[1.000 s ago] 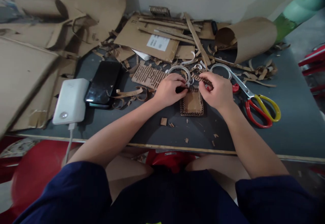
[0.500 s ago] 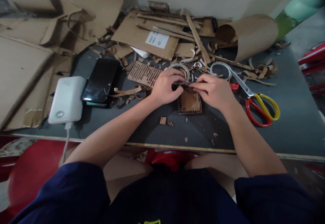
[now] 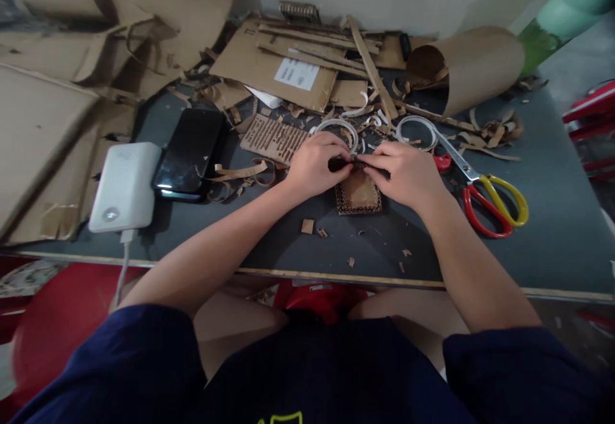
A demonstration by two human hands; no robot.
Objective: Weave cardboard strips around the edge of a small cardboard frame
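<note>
A small rectangular piece of cardboard [image 3: 359, 192] with a raised rim of corrugated strip lies flat on the dark table. Over its far edge, my left hand [image 3: 318, 166] pinches a small strip of corrugated cardboard [image 3: 354, 161] between thumb and fingers. From the other side my right hand [image 3: 404, 173] pinches the same strip, fingertips almost meeting the left ones. The strip is mostly hidden by the fingers. Just behind the hands lies a white ring-shaped roll [image 3: 355, 134], perhaps tape. A ridged corrugated panel [image 3: 273, 139] sits left of my left hand.
Scissors [image 3: 473, 177] with red and yellow handles and a second white ring [image 3: 401, 130] lie to the right. A black phone [image 3: 192, 152] and a white power bank [image 3: 125, 187] with a cable are at left. Cardboard sheets [image 3: 269, 68], scraps and a cardboard tube [image 3: 485, 65] fill the back.
My right thumb and fingers have closed in towards the left fingertips at the far edge of the rimmed piece. The view has shifted very slightly; the other things stay put.
</note>
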